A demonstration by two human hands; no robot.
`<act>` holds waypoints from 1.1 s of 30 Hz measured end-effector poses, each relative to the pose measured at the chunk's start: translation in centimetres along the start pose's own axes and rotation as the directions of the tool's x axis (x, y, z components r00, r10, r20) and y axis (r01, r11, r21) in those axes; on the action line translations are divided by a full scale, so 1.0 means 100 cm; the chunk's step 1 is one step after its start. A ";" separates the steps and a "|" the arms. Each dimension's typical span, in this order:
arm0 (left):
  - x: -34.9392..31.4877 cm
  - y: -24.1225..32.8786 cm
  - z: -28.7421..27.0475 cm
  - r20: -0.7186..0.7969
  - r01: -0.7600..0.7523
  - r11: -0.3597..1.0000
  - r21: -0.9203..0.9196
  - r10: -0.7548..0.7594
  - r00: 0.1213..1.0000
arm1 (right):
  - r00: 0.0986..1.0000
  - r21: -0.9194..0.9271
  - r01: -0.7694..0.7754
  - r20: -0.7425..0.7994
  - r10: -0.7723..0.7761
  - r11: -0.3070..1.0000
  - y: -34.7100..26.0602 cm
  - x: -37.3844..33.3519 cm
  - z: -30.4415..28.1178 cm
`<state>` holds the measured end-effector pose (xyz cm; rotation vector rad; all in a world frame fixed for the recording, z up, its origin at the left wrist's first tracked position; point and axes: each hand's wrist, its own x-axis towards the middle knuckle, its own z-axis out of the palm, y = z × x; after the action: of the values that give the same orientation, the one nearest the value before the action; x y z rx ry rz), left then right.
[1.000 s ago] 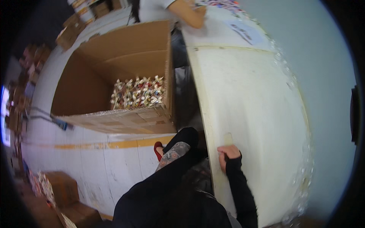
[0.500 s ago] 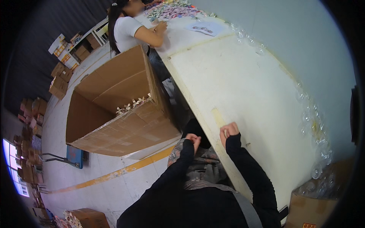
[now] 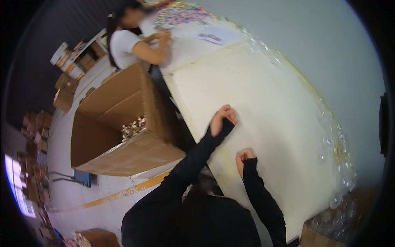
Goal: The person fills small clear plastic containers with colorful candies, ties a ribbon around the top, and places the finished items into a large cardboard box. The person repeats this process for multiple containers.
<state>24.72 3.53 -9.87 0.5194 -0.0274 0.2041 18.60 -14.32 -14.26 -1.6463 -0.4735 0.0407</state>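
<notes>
Change: both hands are now lying farther onto the surface (image 3: 263, 107) than half a second ago.
Left hand (image 3: 222, 119): fingers curling, pressing the board, gripping nothing.
Right hand (image 3: 243, 158): loosely fisted, empty, nearer the surface's edge.
Carton (image 3: 123, 123): standing open left of the surface, within reach.
Co-worker (image 3: 135, 45): working at the surface's far end.

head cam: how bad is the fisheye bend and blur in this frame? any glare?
Head view: strong fisheye, the white table edges bow and a black rim rings the frame; soft blur on the left hand, right hand and the co-worker; a bright blown-out window patch at far left; the cardboard box is evenly lit.
</notes>
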 end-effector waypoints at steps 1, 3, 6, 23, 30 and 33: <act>0.005 0.004 0.016 -0.066 0.158 0.891 -0.426 -0.205 0.977 | 0.998 0.002 0.058 -0.019 -0.058 0.998 0.013 -0.002 -0.001; 0.012 0.008 0.014 0.305 0.361 0.695 -0.622 -0.210 0.929 | 0.999 0.044 -0.024 0.024 0.023 0.999 0.004 -0.002 0.001; 0.019 0.004 0.020 0.353 0.382 0.731 -0.565 -0.203 0.913 | 0.998 0.039 0.002 0.066 -0.005 0.999 0.001 0.002 -0.002; 0.028 -0.023 -0.019 0.107 0.312 0.890 -0.331 -0.293 0.950 | 0.984 -0.066 -0.054 0.167 0.064 0.996 -0.019 0.004 -0.002; 0.030 -0.023 -0.012 0.091 0.359 0.873 -0.329 -0.349 0.933 | 0.989 -0.088 -0.037 0.139 0.049 0.995 -0.019 0.003 -0.003; 0.034 -0.030 -0.030 0.151 0.388 0.831 -0.399 -0.357 0.922 | 0.988 0.000 -0.043 0.148 0.042 0.999 -0.002 -0.003 0.002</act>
<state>28.54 3.11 -13.70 0.0884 -0.0366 -0.2061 18.24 -14.25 -14.20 -1.6573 -0.5509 0.1966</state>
